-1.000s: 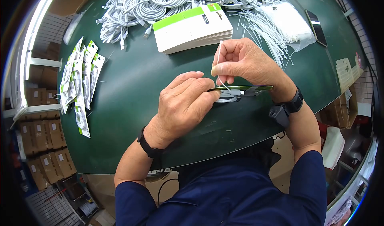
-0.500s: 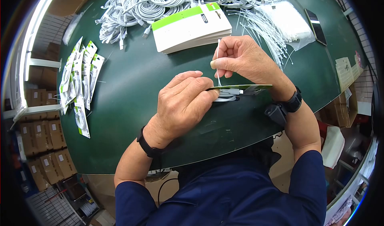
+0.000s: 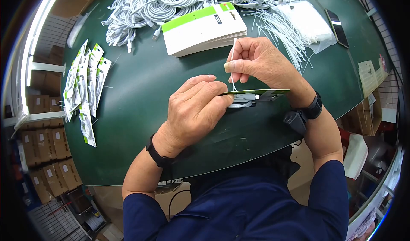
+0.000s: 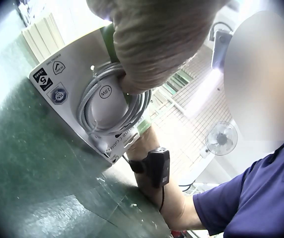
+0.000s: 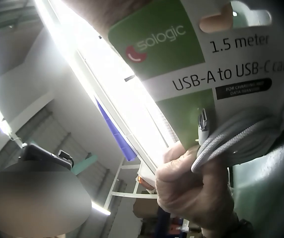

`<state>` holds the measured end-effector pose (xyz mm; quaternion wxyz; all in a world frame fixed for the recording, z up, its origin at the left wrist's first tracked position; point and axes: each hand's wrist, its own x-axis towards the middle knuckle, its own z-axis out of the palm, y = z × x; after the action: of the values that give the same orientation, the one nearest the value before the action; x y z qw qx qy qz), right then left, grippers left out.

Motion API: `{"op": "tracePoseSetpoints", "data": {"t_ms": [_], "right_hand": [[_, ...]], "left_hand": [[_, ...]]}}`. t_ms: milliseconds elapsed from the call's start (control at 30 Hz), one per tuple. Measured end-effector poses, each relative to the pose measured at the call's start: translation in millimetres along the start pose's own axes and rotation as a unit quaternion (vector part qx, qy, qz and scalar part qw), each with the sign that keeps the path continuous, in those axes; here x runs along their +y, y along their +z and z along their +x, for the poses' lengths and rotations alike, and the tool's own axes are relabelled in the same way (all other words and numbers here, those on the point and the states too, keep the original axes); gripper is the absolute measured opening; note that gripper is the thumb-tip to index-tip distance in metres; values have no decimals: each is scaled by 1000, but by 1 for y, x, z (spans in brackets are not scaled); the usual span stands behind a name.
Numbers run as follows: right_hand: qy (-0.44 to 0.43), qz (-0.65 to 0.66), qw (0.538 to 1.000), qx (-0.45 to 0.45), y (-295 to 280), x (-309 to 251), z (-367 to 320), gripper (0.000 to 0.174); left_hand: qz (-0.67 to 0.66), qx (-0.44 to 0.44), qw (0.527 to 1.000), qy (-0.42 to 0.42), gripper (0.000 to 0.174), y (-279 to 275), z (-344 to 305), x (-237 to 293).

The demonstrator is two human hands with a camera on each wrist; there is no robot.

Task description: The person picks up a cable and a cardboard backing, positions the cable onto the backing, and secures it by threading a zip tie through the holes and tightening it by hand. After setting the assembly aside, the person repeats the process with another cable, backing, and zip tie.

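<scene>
Over the table's near part, my left hand (image 3: 194, 106) grips a white and green cardboard cable card (image 4: 77, 59), which stands on edge. A coiled grey cable (image 4: 86, 106) lies against the card's printed face, and its metal plug (image 5: 203, 120) shows in the right wrist view. My left thumb is at the coil, with the other fingers behind the card. On the card's far side, my right hand (image 3: 262, 64) pinches a thin white cable tie (image 3: 233, 82) between thumb and index finger. The tie rises nearly straight from the card's upper edge.
A stack of blank-backed cards (image 3: 205, 34) lies ahead, before a heap of grey cables (image 3: 179, 2). Loose cable ties (image 3: 279, 34), a plastic bag (image 3: 305, 23) and a phone (image 3: 337, 27) are at the far right. Several carded cables (image 3: 87, 91) overlap at the left.
My right hand has shifted slightly up and left, and the cable tie, slanted and bent before, now stands straighter. My left hand and the card have barely moved.
</scene>
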<state>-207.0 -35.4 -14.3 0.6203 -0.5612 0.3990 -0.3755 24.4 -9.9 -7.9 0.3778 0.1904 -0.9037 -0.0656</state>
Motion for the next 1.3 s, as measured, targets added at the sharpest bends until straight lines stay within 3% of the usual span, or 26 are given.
{"op": "tracePoseSetpoints", "data": {"t_ms": [67,167,267,367,1067,1167,1300], "right_hand": [[-7,2,1000,6,-1,1,0,12],[-18,-1,1000,6,-1,4,0,12],[-2,-28,1000,12,1,-2,-1,12],[-5,-43,999,20,-1,0,0,12],[-1,-21,1000,14,-1,-1,0,11],[12,8,1000,-17,-2,-2,-1,11],[25,23,991,-131,-7,0,-1,17]], "left_hand": [[0,1,1000,1,30,1,0,0],[13,15,1000,-1,9,3,0,0],[13,16,1000,-1,9,3,0,-1],[3,-4,1000,-2,30,0,-1,0],[3,7,1000,1,29,1,0,-1],[1,8,1000,2,29,1,0,-2],[5,7,1000,4,29,1,0,-2]]}}
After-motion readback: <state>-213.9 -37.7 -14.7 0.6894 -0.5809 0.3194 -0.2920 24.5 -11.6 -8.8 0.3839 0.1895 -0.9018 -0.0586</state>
